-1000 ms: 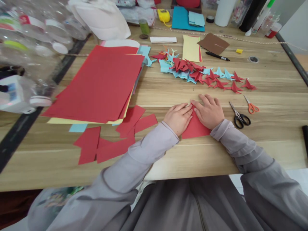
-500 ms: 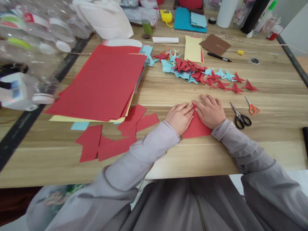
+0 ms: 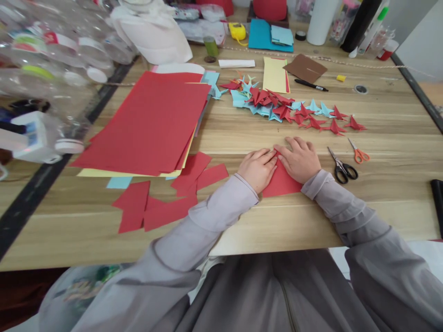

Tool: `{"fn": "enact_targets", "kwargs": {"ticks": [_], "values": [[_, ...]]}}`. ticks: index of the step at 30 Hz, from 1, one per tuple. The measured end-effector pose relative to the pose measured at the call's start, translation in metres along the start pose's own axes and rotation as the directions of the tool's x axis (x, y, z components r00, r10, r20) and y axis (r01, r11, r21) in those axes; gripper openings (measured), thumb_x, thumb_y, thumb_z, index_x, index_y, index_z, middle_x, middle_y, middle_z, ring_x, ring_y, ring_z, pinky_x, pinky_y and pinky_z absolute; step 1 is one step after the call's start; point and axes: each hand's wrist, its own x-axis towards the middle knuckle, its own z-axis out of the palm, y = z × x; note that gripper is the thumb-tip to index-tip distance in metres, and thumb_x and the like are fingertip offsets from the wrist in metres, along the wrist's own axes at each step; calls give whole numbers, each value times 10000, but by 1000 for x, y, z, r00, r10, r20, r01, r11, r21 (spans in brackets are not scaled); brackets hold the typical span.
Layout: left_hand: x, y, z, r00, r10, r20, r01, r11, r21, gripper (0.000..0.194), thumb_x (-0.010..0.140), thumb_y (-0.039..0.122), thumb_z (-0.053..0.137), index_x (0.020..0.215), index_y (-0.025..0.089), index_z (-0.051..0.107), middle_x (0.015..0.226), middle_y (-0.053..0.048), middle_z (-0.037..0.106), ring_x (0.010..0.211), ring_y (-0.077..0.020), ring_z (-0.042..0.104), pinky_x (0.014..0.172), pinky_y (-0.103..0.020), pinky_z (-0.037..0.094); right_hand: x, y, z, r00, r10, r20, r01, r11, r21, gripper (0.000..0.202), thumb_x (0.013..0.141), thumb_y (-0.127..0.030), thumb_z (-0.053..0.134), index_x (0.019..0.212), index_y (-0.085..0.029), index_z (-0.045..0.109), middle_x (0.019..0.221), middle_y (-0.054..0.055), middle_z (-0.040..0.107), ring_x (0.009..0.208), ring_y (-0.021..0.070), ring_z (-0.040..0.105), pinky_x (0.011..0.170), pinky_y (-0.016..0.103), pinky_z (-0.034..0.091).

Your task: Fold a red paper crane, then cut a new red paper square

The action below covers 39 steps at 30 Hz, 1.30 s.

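A piece of red paper (image 3: 282, 180) lies on the table in front of me, its top corner pointing away and partly hidden by my fingers. My left hand (image 3: 258, 169) rests on its left edge, with the fingertips near the top corner. On the right side my right hand (image 3: 298, 159) lies over the paper, fingers spread, its index finger at the same corner. Beyond both hands, red folded paper birds (image 3: 313, 122) and blue ones (image 3: 325, 109) are grouped. Red paper pieces (image 3: 169, 213) lie to the left of my hands.
Black-handled scissors (image 3: 342, 170) and orange-handled scissors (image 3: 361, 156) lie right of my hands. A stack of large red sheets (image 3: 148, 124) is at the left, beside plastic bottles (image 3: 69, 145). A black pen (image 3: 310, 85) and brown paper (image 3: 305, 68) lie farther back.
The view has shifted slightly, moving the scissors and birds a little left in the picture. Both hands stay on the red paper in nearly the same pose.
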Motion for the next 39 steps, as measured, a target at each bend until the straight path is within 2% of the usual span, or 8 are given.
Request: {"fn": "enact_targets", "kwargs": {"ticks": [5, 13, 22, 26, 31, 35, 39], "values": [[1, 0, -1, 1000, 1, -10, -1, 998, 58, 344, 907, 284, 391, 1069, 160, 668, 1248, -130, 590, 1134, -252, 537, 889, -436, 470, 0, 0, -3, 1000, -7, 11, 7, 1000, -15, 421, 946, -390, 260, 1303, -320, 472, 1365, 107, 447, 1230, 309, 361, 931, 487, 296], [4, 1, -3, 999, 43, 0, -43, 996, 78, 347, 917, 238, 364, 1049, 150, 673, 1146, -135, 642, 1100, -250, 545, 861, -439, 472, 0, -4, -5, 1000, -16, 19, 17, 997, -70, 411, 942, -360, 278, 1306, -318, 465, 1383, 107, 446, 1217, 311, 380, 961, 554, 250], [8, -2, -2, 994, 107, -10, -105, 984, 141, 343, 920, 228, 363, 976, 137, 689, 1024, -118, 687, 941, -224, 578, 838, -423, 464, -1, -9, 1, 1000, 19, -6, -19, 997, -76, 407, 943, -332, 281, 1295, -298, 483, 1399, 115, 441, 1215, 313, 407, 962, 579, 254], [7, -1, -3, 990, 144, 4, -142, 968, 207, 328, 914, 215, 381, 1002, 119, 682, 1059, -118, 685, 919, -228, 587, 829, -419, 468, -1, -9, 3, 1000, 27, -16, -28, 997, -67, 402, 943, -327, 285, 1290, -311, 486, 1398, 107, 444, 1217, 308, 411, 960, 581, 260], [-5, 2, -7, 980, 200, 15, -198, 948, 248, 302, 900, 184, 410, 981, 103, 689, 1075, -141, 678, 928, -226, 601, 892, -429, 456, -1, -9, 6, 999, 28, -45, -30, 999, -45, 401, 944, -331, 280, 1286, -319, 490, 1388, 101, 454, 1212, 308, 415, 953, 571, 269], [-25, 9, -14, 969, 246, -19, -229, 926, 300, 276, 887, 168, 437, 932, 101, 701, 1026, -129, 698, 872, -209, 618, 858, -392, 476, -1, -9, 8, 998, 36, -52, -38, 999, -28, 398, 945, -326, 283, 1284, -316, 492, 1393, 95, 447, 1217, 303, 404, 954, 561, 267], [-45, 17, -23, 964, 267, -25, -250, 931, 267, 241, 874, 165, 468, 922, 104, 696, 1010, -132, 701, 854, -201, 613, 865, -391, 466, 0, -9, 10, 998, 44, -48, -45, 999, -9, 398, 948, -337, 277, 1279, -313, 497, 1393, 99, 444, 1222, 308, 391, 965, 571, 246]]}}
